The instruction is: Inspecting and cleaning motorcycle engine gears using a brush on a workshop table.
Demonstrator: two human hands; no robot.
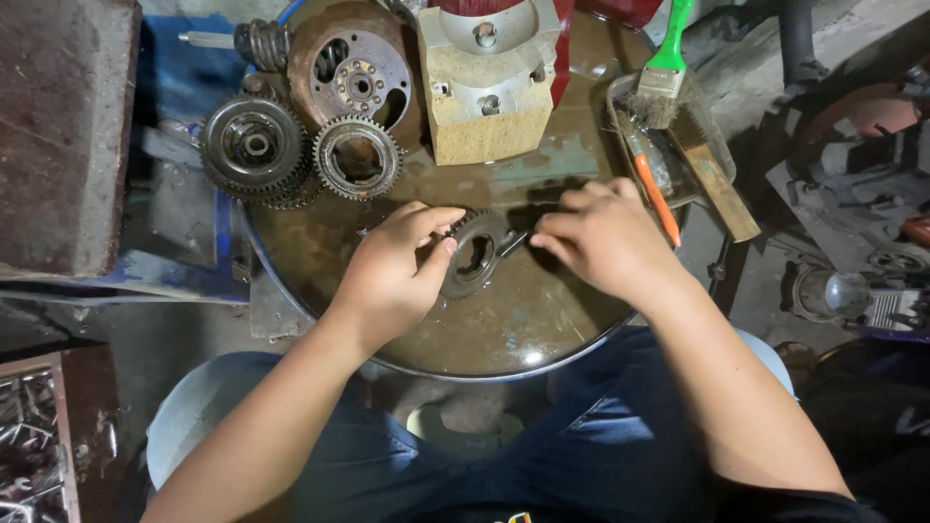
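Here, both hands, left hand [387, 276] and right hand [601, 237], grip a gear [475, 254] mid-drum top [542, 320].

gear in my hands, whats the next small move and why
Probably lift the gear slightly off the drum top: the left hand pinches its rim, the right hand works at its edge, and it lies low on the oily surface.
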